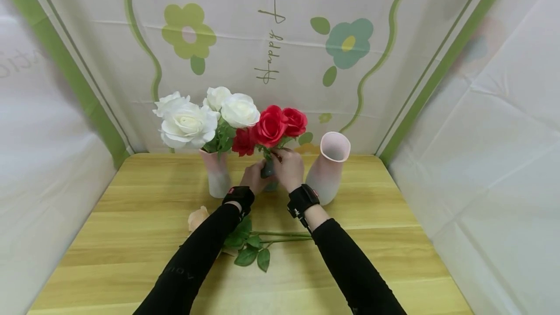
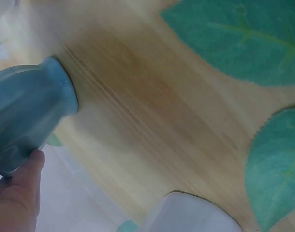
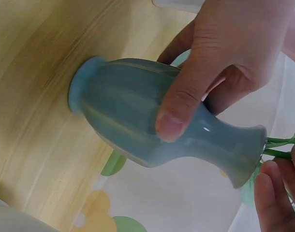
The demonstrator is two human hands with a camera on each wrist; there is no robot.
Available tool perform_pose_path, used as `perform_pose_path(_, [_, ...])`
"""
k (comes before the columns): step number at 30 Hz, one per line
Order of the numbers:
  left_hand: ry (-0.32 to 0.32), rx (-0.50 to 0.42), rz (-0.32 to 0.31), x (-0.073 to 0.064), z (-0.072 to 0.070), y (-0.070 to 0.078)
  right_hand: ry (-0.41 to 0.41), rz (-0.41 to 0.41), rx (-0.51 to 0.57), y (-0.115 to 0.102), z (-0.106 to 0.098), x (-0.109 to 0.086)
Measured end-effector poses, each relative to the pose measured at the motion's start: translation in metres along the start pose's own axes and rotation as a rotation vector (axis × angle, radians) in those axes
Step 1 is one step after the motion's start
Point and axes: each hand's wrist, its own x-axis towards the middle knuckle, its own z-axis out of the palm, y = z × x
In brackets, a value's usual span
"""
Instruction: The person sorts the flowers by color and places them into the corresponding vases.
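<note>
A blue-green ceramic vase (image 3: 130, 108) stands on the table between both hands. My left hand (image 1: 255, 177) grips its body, thumb across the front in the right wrist view. Above the vase mouth, my right hand (image 1: 288, 166) pinches green stems (image 3: 278, 153) that run into the neck. Those stems carry red roses (image 1: 271, 126), whose blooms lean over the vase in the head view. Most of the vase is hidden behind the hands there. In the left wrist view, fingertips of the left hand (image 2: 22, 195) press against the vase near its upper part.
To the left, a pink-and-white vase (image 1: 217, 176) holds several white roses (image 1: 190, 123). Another pink-and-white vase (image 1: 325, 176) stands just right of my right hand. A peach rose (image 1: 198, 218) with leafy stems (image 1: 280, 234) lies on the wooden table (image 1: 131, 218), partly under my left forearm.
</note>
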Motion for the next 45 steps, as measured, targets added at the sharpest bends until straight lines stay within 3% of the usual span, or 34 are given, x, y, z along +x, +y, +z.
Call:
perform_pose_path(9, [-0.013,-0.018,-0.018,0.000,0.000,-0.003,-0.034,0.021,0.028,0.005,-0.001,-0.005])
perform_pose_path(15, [-0.022,-0.014,0.004,0.001,0.001,-0.005,-0.058,0.072,0.101,0.003,-0.019,-0.022])
perform_pose_path(20, [-0.012,-0.046,0.040,0.001,0.001,-0.005,-0.050,0.118,0.179,-0.005,-0.043,-0.049])
perform_pose_path(26, [-0.009,-0.046,0.046,0.001,0.001,-0.006,-0.203,0.240,0.237,-0.013,-0.069,-0.087])
perform_pose_path(33, [-0.039,0.005,0.080,-0.001,0.000,0.006,-0.313,0.182,0.150,-0.015,-0.079,-0.112])
perform_pose_path(38, [-0.042,0.085,0.070,-0.015,0.003,0.019,-0.354,0.170,0.126,-0.011,-0.081,-0.125])
perform_pose_path(45, [0.031,0.201,0.067,-0.053,0.003,0.047,-0.387,0.143,0.048,-0.007,-0.081,-0.147])
